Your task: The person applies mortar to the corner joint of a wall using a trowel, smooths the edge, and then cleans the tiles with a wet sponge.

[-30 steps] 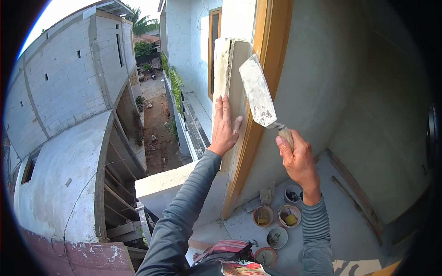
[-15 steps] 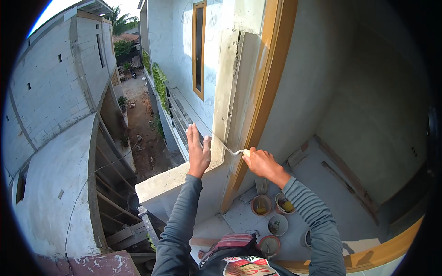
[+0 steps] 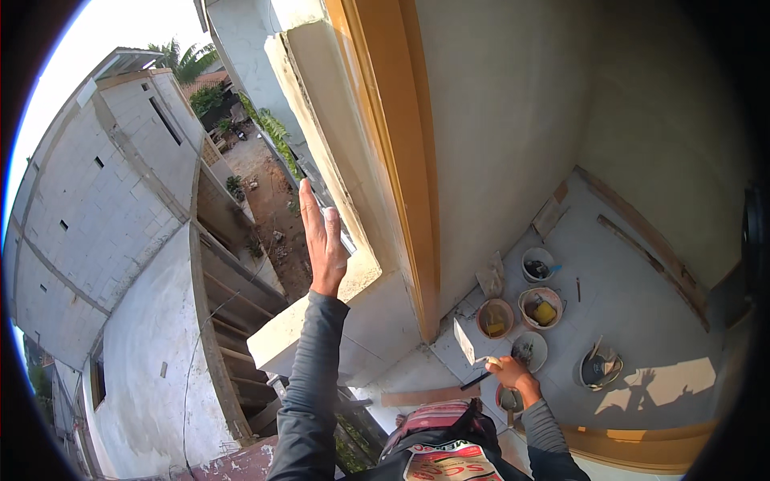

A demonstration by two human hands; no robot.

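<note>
My left hand is raised with its fingers stretched out, beside the corner of the plastered wall ledge. Whether its palm touches the plaster I cannot tell. Low on the right, my right hand grips the pale handle of a trowel. Its flat blade points up and to the left, away from the wall. Below and behind this hand are a grey-white bucket and another bucket, partly hidden by the hand. An upright plastered wall edge runs beside an orange-brown wooden frame.
Several more buckets stand on the tiled floor, one holding something yellow and one dark-filled. Long wooden boards lie along the far wall. Left of the ledge, a drop leads down to a dirt alley by a block building.
My right hand has carried the trowel from the wall edge down and right, over the buckets. My left hand stays raised by the ledge. The view has turned right.
</note>
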